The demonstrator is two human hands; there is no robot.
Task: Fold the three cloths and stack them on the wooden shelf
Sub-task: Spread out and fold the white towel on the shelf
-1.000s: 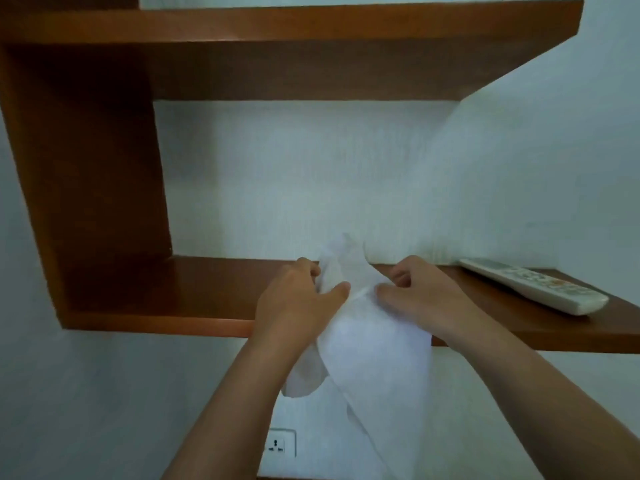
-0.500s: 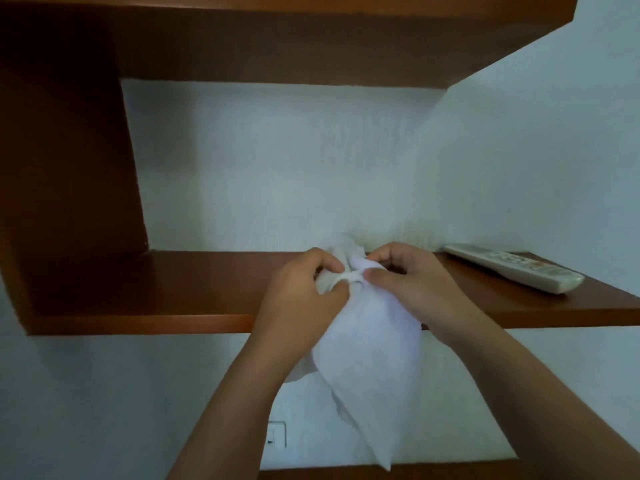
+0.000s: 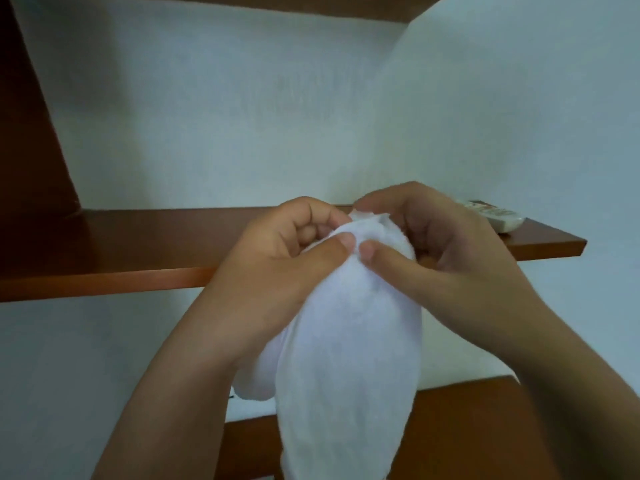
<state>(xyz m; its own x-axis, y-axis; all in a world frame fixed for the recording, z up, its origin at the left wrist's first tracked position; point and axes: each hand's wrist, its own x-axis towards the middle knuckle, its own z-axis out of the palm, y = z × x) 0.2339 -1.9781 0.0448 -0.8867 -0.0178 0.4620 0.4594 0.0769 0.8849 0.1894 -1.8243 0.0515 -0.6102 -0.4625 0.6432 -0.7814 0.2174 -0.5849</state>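
- At the far left a dark wooden side panel stands upright and meets the wooden shelf, a brown board that runs across the view against the pale wall
- The left hand is in front of the front edge of the shelf; its fingers are curled and its thumb presses on the top of the white cloth, so it pinches the cloth there
- The white cloth is held in the air between both hands, in front of the shelf and not lying on it; its top is bunched between the fingers and the rest hangs loose down to the bottom edge of the view
- The right hand is just beside the left one, the two thumb tips close together; its fingers curl behind the bunched top and its thumb presses on the front, so it also grips the cloth
- On the right end of the shelf lies a white remote control, partly hidden by the right hand
- Low at the right a second brown wooden surface shows below the shelf
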